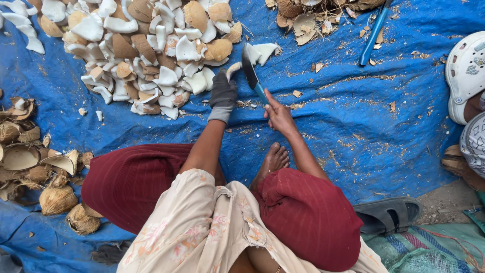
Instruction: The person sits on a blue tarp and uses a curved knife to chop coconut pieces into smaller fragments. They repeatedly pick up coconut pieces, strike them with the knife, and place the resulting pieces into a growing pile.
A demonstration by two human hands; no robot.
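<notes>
One person sits on one blue tarp [353, 126], working with two hands: one gloved left hand [223, 95] holding one coconut piece [233, 68], one bare right hand [277, 112] gripping one blue-handled knife [251, 76]. One bare foot [274, 159] shows. One large heap of coconut pieces [146, 45], too many to count, lies ahead. Two husk piles [35, 167] [313, 12], one second blue tool [374, 34], one white clog [466, 71] and one grey sandal [388, 215] lie around.

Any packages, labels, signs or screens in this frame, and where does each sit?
None in view: no package, label, sign or screen.
Only a blue tarp, a pile of white coconut pieces, and a knife in the right hand.
</notes>
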